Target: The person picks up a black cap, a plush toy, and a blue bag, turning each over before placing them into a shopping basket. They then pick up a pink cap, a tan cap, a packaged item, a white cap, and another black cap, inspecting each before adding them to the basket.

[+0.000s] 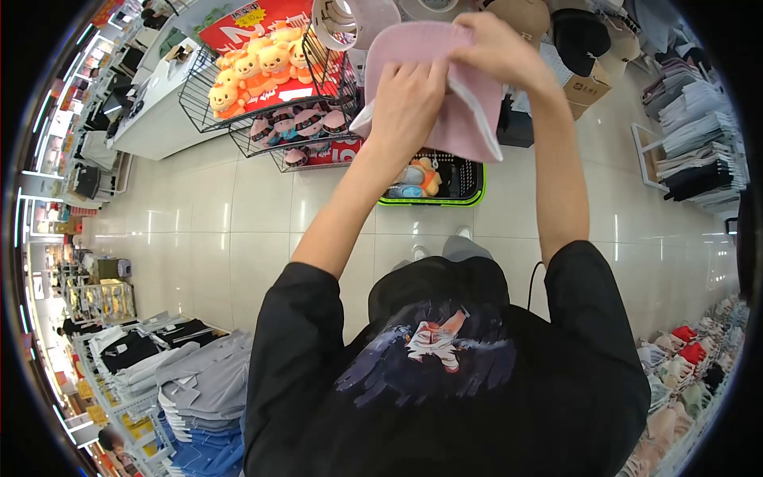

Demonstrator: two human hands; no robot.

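Pink cap (417, 41) (white edging (478, 113)), black basket (459, 176) with lime-green rim (433, 203)

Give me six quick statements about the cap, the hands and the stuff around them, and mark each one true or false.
1. The left hand and right hand both touch the pink cap. True.
2. The cap lies on the floor. False: it is held above the floor.
3. An orange toy is in the basket. True.
4. The basket's rim is red. False: it is green.
5. More orange toys sit left of the cap. True.
6. The person's sleeves are white. False: they are black.
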